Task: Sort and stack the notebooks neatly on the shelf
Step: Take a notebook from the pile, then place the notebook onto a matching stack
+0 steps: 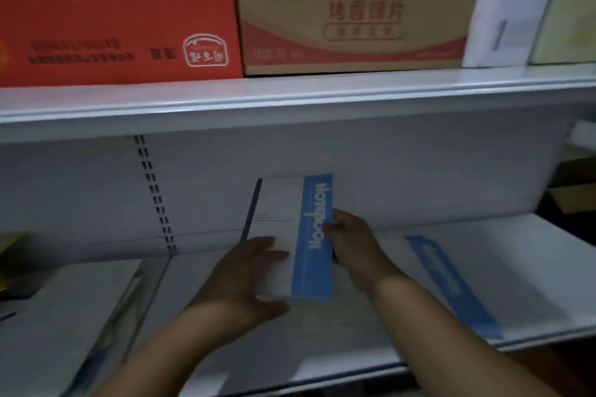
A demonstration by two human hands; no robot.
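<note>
A white notebook (pixel 283 203) with a blue band reading "Notebook" and a dark spine stands tilted up over the lower white shelf (pixel 354 358). My left hand (pixel 245 277) holds its lower left part, fingers on the cover and thumb below. My right hand (pixel 351 242) grips its right edge at the blue band. A second white notebook (pixel 503 271) with a blue band lies flat on the shelf to the right. More white notebooks (pixel 64 325) lie stacked at the left.
The upper shelf (pixel 290 97) carries a red carton (pixel 116 16), a brown carton (pixel 354 10) and white packs (pixel 509 3). A slotted upright (pixel 154 193) runs down the back panel. Brown boxes (pixel 574 190) sit at the far right.
</note>
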